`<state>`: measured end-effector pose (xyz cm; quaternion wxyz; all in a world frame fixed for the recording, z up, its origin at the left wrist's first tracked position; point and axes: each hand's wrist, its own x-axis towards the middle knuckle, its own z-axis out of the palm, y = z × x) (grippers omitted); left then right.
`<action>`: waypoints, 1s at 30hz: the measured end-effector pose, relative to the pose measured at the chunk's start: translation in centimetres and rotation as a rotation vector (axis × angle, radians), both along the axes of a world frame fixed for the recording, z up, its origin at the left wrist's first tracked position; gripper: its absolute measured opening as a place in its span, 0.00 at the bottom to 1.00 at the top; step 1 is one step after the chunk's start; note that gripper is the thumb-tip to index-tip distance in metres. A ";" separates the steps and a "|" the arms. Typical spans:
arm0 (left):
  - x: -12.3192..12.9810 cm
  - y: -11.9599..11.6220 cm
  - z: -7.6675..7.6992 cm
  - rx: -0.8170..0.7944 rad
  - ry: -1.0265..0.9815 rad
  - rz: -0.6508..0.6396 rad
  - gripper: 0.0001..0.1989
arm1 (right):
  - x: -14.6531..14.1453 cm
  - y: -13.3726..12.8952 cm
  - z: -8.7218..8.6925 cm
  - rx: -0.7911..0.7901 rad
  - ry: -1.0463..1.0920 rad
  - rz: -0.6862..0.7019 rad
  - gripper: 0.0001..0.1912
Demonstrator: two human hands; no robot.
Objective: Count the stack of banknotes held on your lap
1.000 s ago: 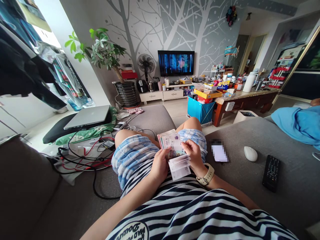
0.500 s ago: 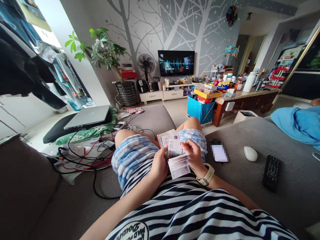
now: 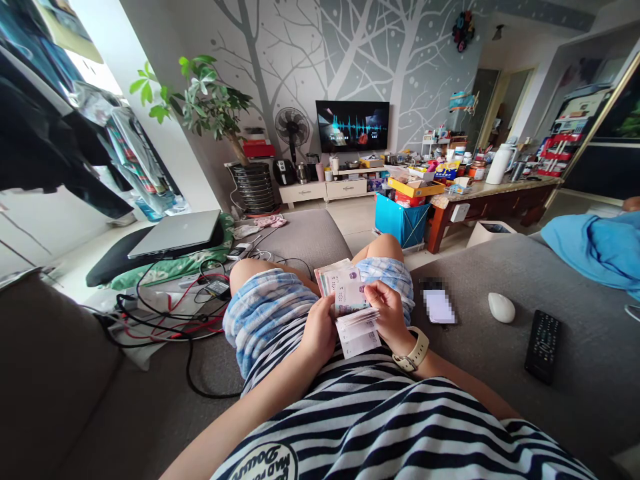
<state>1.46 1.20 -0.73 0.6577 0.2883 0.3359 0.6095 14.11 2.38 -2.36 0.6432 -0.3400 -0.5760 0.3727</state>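
Observation:
A stack of banknotes [image 3: 344,283] is held over my lap, folded across the middle. Its upper part points away from me, showing pale purple notes with pinkish and greenish edges behind. The lower ends [image 3: 359,339] hang fanned toward my striped shirt. My left hand [image 3: 321,325] is closed around the left side of the stack, thumb on top. At the right edge, my right hand [image 3: 387,310] pinches a note between thumb and fingers. A cream watch [image 3: 414,350] is on my right wrist.
Right of me on the grey sofa [image 3: 480,360] lie a phone with a blurred screen [image 3: 440,305], a white mouse [image 3: 501,308] and a black remote [image 3: 543,347]. Tangled cables [image 3: 170,313] and a laptop [image 3: 175,233] are on the left. Ahead stands a cluttered table [image 3: 500,192].
My right fingers have shifted slightly right and down, and the top note between my hands lies differently, covering more of the greenish note beneath. My left hand stays in place.

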 end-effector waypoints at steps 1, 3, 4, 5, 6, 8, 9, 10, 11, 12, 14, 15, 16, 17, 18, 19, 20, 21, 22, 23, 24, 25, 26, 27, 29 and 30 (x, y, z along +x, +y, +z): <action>0.0 0.0 0.1 -0.003 0.001 -0.003 0.16 | 0.0 0.0 0.0 0.008 -0.003 -0.002 0.20; 0.1 -0.1 0.2 -0.019 0.000 -0.009 0.15 | 0.1 0.0 0.0 0.028 -0.013 0.007 0.22; 0.1 -0.2 0.3 -0.028 -0.002 -0.009 0.16 | 0.1 0.1 0.0 0.034 -0.015 0.011 0.23; 0.1 -0.2 0.3 -0.035 -0.003 -0.005 0.16 | 0.1 0.2 0.0 0.032 -0.016 0.008 0.23; 0.1 -0.3 0.4 -0.039 -0.002 0.000 0.16 | 0.1 0.3 0.0 0.019 -0.013 -0.005 0.22; 0.1 -0.3 0.4 -0.036 0.000 0.004 0.15 | 0.1 0.7 -0.2 -0.016 0.003 -0.057 0.20; 0.0 -0.3 0.4 -0.031 0.000 0.005 0.14 | 0.1 0.9 -0.3 -0.031 0.008 -0.077 0.19; 0.0 -0.3 0.3 -0.027 0.001 0.003 0.13 | 0.0 1.0 -0.4 -0.044 0.009 -0.089 0.19; -0.1 -0.3 0.3 -0.023 0.003 0.000 0.12 | 0.0 1.2 -0.5 -0.054 0.008 -0.093 0.18; -0.1 -0.3 0.2 -0.018 0.005 -0.001 0.12 | 0.0 1.2 -0.6 -0.060 0.003 -0.088 0.19; -0.1 -0.3 0.1 -0.012 0.012 -0.001 0.13 | 0.1 1.3 -0.7 -0.060 -0.015 -0.071 0.19; -0.1 -0.4 0.1 -0.011 0.014 -0.002 0.14 | 0.1 1.2 -0.7 -0.053 -0.023 -0.066 0.20; -0.1 -0.4 0.1 -0.010 0.014 -0.002 0.14 | 0.1 1.2 -0.7 -0.043 -0.032 -0.060 0.20; -0.1 -0.4 0.1 -0.011 0.016 -0.002 0.15 | 0.1 1.1 -0.7 -0.034 -0.036 -0.056 0.20; -0.1 -0.4 0.1 -0.015 0.018 -0.001 0.15 | 0.1 1.1 -0.6 -0.028 -0.036 -0.055 0.20; -0.1 -0.4 0.1 -0.020 0.019 -0.001 0.14 | 0.1 1.0 -0.6 -0.023 -0.032 -0.057 0.20; -0.1 -0.4 0.2 -0.026 0.018 0.000 0.14 | 0.1 1.0 -0.6 -0.020 -0.025 -0.058 0.20; -0.1 -0.4 0.2 -0.032 0.014 0.001 0.14 | 0.0 1.0 -0.6 -0.017 -0.018 -0.058 0.20; -0.1 -0.4 0.2 -0.037 0.006 0.001 0.14 | 0.0 0.9 -0.6 -0.014 -0.012 -0.058 0.19; -0.1 -0.3 0.2 -0.039 -0.002 0.000 0.15 | 0.0 0.9 -0.5 -0.011 -0.010 -0.057 0.19; -0.1 -0.3 0.2 -0.039 -0.010 -0.002 0.15 | 0.0 0.8 -0.5 -0.010 -0.009 -0.055 0.19; -0.1 -0.3 0.2 -0.038 -0.014 -0.003 0.16 | 0.0 0.8 -0.4 -0.008 -0.009 -0.049 0.19; -0.1 -0.2 0.1 -0.037 -0.014 -0.002 0.16 | 0.0 0.7 -0.4 -0.007 -0.010 -0.041 0.19; -0.1 -0.2 0.1 -0.037 -0.011 0.000 0.16 | 0.0 0.6 -0.3 -0.006 -0.009 -0.031 0.19; 0.0 -0.1 0.0 -0.033 -0.003 0.010 0.17 | 0.0 0.5 -0.1 -0.002 -0.002 -0.011 0.18; 0.0 -0.1 0.0 -0.028 0.000 0.015 0.17 | 0.0 0.4 -0.1 0.001 0.003 -0.003 0.18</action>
